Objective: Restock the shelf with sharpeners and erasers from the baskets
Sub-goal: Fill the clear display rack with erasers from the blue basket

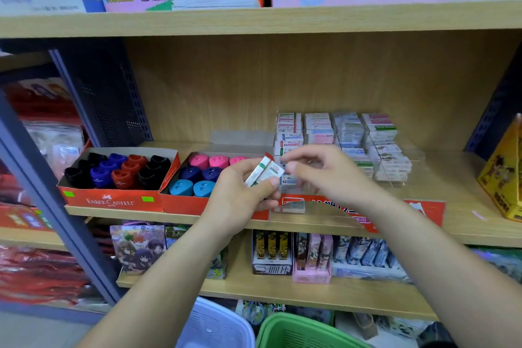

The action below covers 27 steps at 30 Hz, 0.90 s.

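Observation:
My left hand (243, 195) grips two small boxed erasers (264, 171), white with green and red print, in front of the middle shelf (466, 223). My right hand (319, 169) hovers just to their right with curled fingers, close to the erasers; I cannot tell whether it pinches anything. Behind it a clear tiered display (395, 155) holds several rows of boxed erasers. Two red Faber-Castell trays (113, 200) at the left hold sharpeners (121, 167) in black, blue, red, pink and teal. A white basket (214, 328) and a green basket (299, 330) stand below.
A yellow pyramid-shaped box (505, 175) stands at the shelf's right end. Boxes of pens fill the upper shelf (254, 20). Card packs (310, 257) line the lower shelf. A dark perforated metal upright (107, 93) bounds the left side.

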Tool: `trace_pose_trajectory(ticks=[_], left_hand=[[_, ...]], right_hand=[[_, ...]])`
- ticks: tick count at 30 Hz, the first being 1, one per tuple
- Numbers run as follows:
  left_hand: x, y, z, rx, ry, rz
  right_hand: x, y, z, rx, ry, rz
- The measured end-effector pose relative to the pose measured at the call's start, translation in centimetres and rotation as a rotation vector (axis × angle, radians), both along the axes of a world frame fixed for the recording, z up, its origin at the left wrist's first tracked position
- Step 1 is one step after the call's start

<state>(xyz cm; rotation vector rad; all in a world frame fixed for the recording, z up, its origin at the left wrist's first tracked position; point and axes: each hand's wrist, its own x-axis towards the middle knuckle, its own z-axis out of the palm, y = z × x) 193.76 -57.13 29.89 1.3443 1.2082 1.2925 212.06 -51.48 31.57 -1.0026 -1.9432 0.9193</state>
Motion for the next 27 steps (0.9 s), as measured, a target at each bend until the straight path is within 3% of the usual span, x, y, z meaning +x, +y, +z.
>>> trace_pose_trajectory(ticks=[5,8,11,17,23,27], left_hand=[[0.3,-1.1,0.3,0.010,-0.033,-0.064],[-0.3,-1.4,0.3,-0.004,-0.074,-0.033],[-0.6,-1.6,0.6,-0.022,-0.086,-0.003],[-0.5,-1.7,0.7,0.010,0.147,0.029],[0.5,-1.4,0.6,0.008,0.198,-0.010],[1.0,-1.4,0.5,0.058,0.212,0.021]], right_hand=[[-0.7,-1.3,-0.6,-0.176,0.124,0.025],[-0.5,-1.5,-0.2,-0.348,0.311,0.005],[-0.2,-1.7,0.3,-0.393,0.397,0.002],[0.5,-1.9,0.5,-0.376,0.366,-0.049],[1.1,-2.6,0.7,-0.396,0.353,0.033],[1.7,-2.7,0.5,-0.294,0.206,0.004]])
